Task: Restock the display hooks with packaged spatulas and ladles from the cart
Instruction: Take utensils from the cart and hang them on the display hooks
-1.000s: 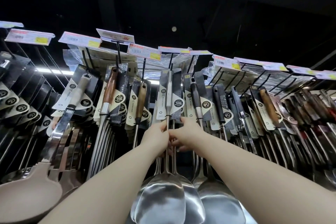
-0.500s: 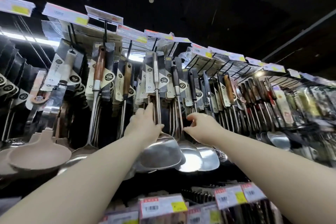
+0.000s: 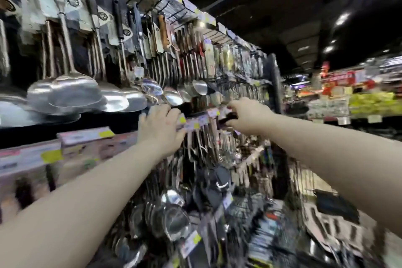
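Observation:
The frame is motion-blurred. Packaged steel spatulas [image 3: 76,91] hang in a row from the upper display hooks [image 3: 174,14], with ladles [image 3: 171,96] further right. My left hand [image 3: 161,128] is below that row, fingers spread and holding nothing, in front of the price tags [image 3: 195,123] of the lower row. My right hand [image 3: 248,115] reaches toward the same rail with its fingers curled next to a dark handle [image 3: 227,118]; the blur hides whether it grips it. More ladles [image 3: 174,220] hang below.
A wire cart [image 3: 304,176] with dark packaged utensils [image 3: 337,204] stands at the lower right. A dark upright post [image 3: 275,85] ends the display wall. Beyond it are store shelves with colourful goods [image 3: 369,102].
Both hands have let go of the steel spatula on the upper hook and dropped to the lower rail. The view has swung right and down, showing the aisle and the cart.

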